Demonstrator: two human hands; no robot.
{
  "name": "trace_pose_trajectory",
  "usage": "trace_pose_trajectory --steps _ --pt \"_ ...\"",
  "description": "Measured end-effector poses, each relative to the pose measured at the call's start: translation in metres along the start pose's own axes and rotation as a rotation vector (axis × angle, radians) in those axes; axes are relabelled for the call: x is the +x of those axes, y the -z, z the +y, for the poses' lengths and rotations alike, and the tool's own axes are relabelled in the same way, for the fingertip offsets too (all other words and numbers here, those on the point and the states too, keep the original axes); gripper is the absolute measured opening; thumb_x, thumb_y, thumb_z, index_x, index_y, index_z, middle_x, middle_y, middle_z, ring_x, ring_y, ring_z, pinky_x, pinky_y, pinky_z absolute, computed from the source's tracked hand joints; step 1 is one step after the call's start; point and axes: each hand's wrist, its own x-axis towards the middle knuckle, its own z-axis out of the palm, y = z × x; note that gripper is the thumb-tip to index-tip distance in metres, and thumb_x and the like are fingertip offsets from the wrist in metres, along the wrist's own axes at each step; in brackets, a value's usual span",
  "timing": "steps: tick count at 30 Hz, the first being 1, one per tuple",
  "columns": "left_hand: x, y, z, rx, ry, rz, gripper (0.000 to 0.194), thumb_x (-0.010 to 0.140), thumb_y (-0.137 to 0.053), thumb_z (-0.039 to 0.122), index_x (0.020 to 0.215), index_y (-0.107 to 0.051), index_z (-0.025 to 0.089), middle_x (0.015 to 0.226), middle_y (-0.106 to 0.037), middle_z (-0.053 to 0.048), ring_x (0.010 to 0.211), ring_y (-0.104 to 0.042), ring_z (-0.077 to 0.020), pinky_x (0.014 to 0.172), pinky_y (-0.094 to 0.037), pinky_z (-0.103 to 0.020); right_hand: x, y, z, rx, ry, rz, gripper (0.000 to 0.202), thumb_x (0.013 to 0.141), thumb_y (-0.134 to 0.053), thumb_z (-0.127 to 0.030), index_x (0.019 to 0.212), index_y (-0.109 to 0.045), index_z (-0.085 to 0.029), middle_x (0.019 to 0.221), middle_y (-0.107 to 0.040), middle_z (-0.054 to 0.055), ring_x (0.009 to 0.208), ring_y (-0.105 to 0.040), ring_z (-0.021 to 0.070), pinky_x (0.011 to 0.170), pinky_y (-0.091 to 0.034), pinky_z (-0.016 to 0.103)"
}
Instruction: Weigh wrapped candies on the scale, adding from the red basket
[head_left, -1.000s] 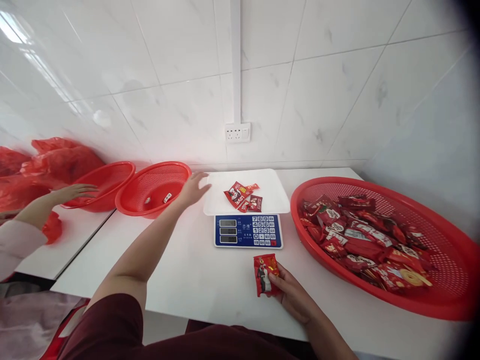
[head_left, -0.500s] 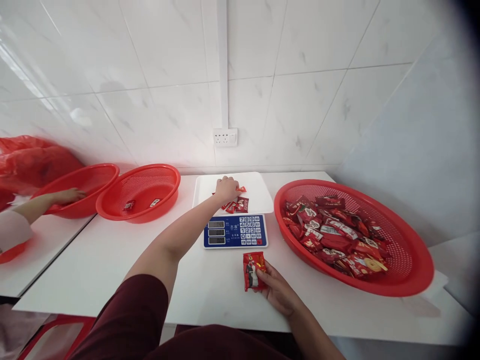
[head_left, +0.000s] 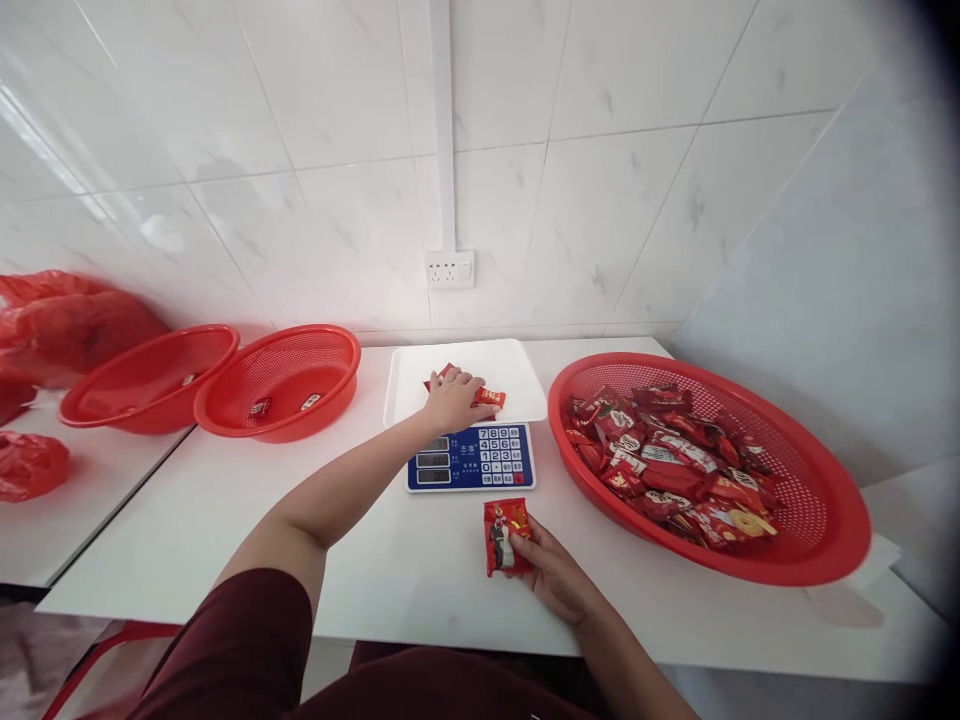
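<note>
Over the white tray (head_left: 517, 375) of an electronic scale (head_left: 471, 460), my left hand (head_left: 452, 402) lies on a few red snack packets (head_left: 491, 398). Its fingers and thumb are spread, and it partly hides the packets and covers a corner of the scale's display. Nearer to me, just in front of the blue keypad, my right hand (head_left: 555, 570) holds a red packet (head_left: 506, 537) with a printed couple on it, thumb on top. The fingers beneath that packet are mostly hidden.
At right stands a large red basket (head_left: 825, 520) piled with snack packets (head_left: 675, 465). Two red baskets (head_left: 330, 345) (head_left: 150, 360) stand at left with a few small packets inside. Red plastic bags (head_left: 82, 325) lie at far left. A wall socket (head_left: 450, 269) is behind the scale.
My left hand has shifted slightly towards me on the tray, its fingers spreading over the packets. My right hand keeps its packet. Another person's arm has left the far-left basket.
</note>
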Motion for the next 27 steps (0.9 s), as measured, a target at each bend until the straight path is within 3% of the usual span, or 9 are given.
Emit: trace_pose_trajectory --steps 4,7,10,13,17,21,27 --pt "0.006 -0.002 0.0 -0.004 0.014 -0.072 0.042 0.08 -0.054 0.056 0.11 -0.058 0.027 0.125 -0.056 -0.008 0.126 -0.036 -0.0331 0.103 -0.015 -0.07 0.001 0.001 0.001 0.027 0.013 0.0 0.036 0.068 -0.078 -0.035 0.1 -0.066 -0.024 0.084 -0.071 -0.001 0.067 -0.063 0.0125 0.059 -0.049 0.022" --pt "0.008 0.003 0.0 0.017 -0.012 -0.06 0.038 0.08 -0.055 0.051 0.11 -0.059 0.028 0.123 -0.058 -0.008 0.127 -0.035 -0.0336 0.104 -0.015 -0.068 0.001 0.002 0.001 0.034 0.009 0.006 0.036 0.068 -0.078 -0.034 0.101 -0.065 -0.024 0.083 -0.071 0.0 0.067 -0.064 0.0129 0.058 -0.048 0.022" --pt "0.004 0.009 -0.001 0.057 -0.041 -0.019 0.031 0.08 -0.059 0.04 0.108 -0.06 0.026 0.116 -0.06 -0.007 0.121 -0.041 -0.0298 0.106 -0.027 -0.055 0.0 0.002 0.001 0.041 0.002 0.007 0.037 0.068 -0.078 -0.033 0.101 -0.065 -0.024 0.086 -0.071 0.0 0.068 -0.064 0.0127 0.06 -0.049 0.022" --pt "-0.004 0.014 -0.002 0.09 -0.041 -0.002 0.034 0.079 -0.061 0.032 0.111 -0.058 0.023 0.113 -0.06 -0.009 0.111 -0.048 -0.0276 0.096 -0.04 -0.043 0.0 0.002 0.0 0.041 -0.002 -0.004 0.038 0.067 -0.079 -0.034 0.102 -0.066 -0.024 0.086 -0.071 -0.001 0.069 -0.064 0.0123 0.061 -0.049 0.023" --pt "-0.015 0.014 0.001 0.12 -0.032 0.023 0.032 0.084 -0.054 0.03 0.114 -0.057 0.023 0.117 -0.054 -0.011 0.111 -0.048 -0.0291 0.09 -0.044 -0.042 0.001 0.002 0.0 0.022 -0.008 0.004 0.039 0.068 -0.078 -0.035 0.102 -0.065 -0.024 0.087 -0.071 0.0 0.069 -0.064 0.0121 0.061 -0.049 0.023" --pt "-0.019 0.01 0.003 0.072 0.027 -0.032 0.029 0.086 -0.052 0.039 0.11 -0.058 0.025 0.116 -0.054 -0.011 0.112 -0.048 -0.0302 0.082 -0.049 -0.041 0.001 0.001 0.0 0.022 -0.008 0.018 0.039 0.067 -0.079 -0.035 0.101 -0.065 -0.024 0.088 -0.071 0.0 0.07 -0.064 0.013 0.061 -0.048 0.023" --pt "-0.015 0.013 0.002 0.028 0.038 -0.072 0.023 0.085 -0.051 0.031 0.105 -0.061 0.025 0.114 -0.053 -0.011 0.111 -0.048 -0.0305 0.078 -0.051 -0.04 0.0 0.0 0.001 0.025 -0.001 0.021 0.037 0.067 -0.079 -0.034 0.1 -0.065 -0.024 0.084 -0.071 0.0 0.067 -0.063 0.0132 0.058 -0.046 0.023"
